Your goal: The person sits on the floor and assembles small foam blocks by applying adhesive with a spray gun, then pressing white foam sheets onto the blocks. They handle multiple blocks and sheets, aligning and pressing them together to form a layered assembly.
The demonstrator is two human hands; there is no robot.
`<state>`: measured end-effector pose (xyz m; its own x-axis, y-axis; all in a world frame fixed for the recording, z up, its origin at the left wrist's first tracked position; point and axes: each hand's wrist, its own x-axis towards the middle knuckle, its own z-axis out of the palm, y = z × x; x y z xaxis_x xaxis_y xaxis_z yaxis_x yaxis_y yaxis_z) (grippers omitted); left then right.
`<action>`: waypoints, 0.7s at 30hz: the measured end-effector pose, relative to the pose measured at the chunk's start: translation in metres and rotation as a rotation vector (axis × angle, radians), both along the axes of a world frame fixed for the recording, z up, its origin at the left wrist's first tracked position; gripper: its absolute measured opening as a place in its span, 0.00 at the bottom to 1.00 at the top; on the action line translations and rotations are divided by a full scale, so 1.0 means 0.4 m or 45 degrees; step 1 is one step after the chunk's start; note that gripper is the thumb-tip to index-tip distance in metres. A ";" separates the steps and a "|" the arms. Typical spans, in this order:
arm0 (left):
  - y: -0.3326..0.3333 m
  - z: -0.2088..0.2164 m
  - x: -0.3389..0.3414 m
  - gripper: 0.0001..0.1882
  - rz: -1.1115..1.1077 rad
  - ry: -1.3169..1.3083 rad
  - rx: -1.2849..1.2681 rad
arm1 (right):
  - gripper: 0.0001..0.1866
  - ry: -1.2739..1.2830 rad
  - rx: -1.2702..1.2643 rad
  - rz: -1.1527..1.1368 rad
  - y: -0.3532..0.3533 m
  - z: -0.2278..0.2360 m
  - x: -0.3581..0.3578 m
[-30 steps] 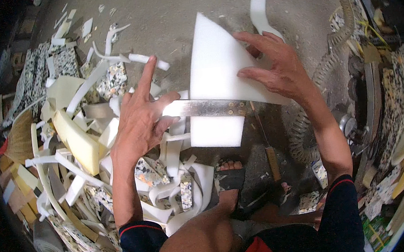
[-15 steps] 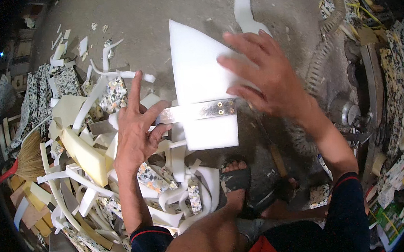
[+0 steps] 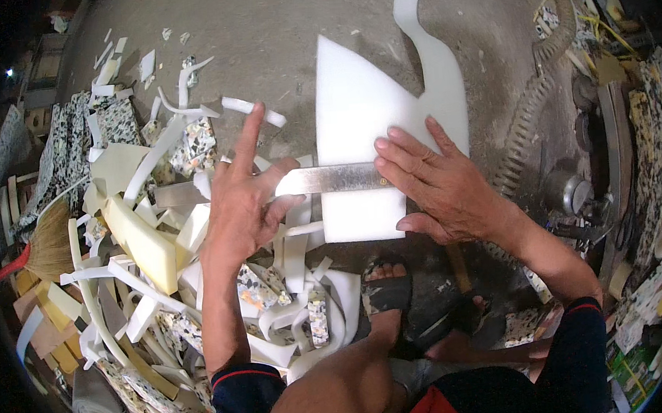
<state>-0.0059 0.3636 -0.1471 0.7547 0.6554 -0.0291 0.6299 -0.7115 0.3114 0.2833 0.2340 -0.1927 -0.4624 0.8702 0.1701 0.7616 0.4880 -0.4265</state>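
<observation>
A white foam sheet (image 3: pixel 359 112) lies on the concrete floor in front of me. Across it runs a long metal straightedge (image 3: pixel 333 179), laid left to right. My left hand (image 3: pixel 246 205) presses on the straightedge's left part, index finger stretched up and the other fingers spread. My right hand (image 3: pixel 441 187) lies flat with fingers apart on the straightedge's right end and the foam's lower right part. A long curved white foam offcut (image 3: pixel 432 54) lies against the sheet's far right side.
A heap of white, yellow and speckled foam scraps (image 3: pixel 149 242) fills the left and lower left. A broom (image 3: pixel 46 245) lies at the far left. My sandalled foot (image 3: pixel 387 291) rests below the sheet. A ribbed hose (image 3: pixel 539 107) and tools lie right.
The foam sheet has come to lie flatter and more to the right. My right hand slid down from its upper part to the straightedge's right end. My left hand stays on the straightedge.
</observation>
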 end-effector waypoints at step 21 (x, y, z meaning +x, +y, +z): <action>-0.092 -0.123 0.020 0.18 0.391 -0.674 -1.448 | 0.35 0.467 0.082 -0.371 -0.082 -0.346 -0.206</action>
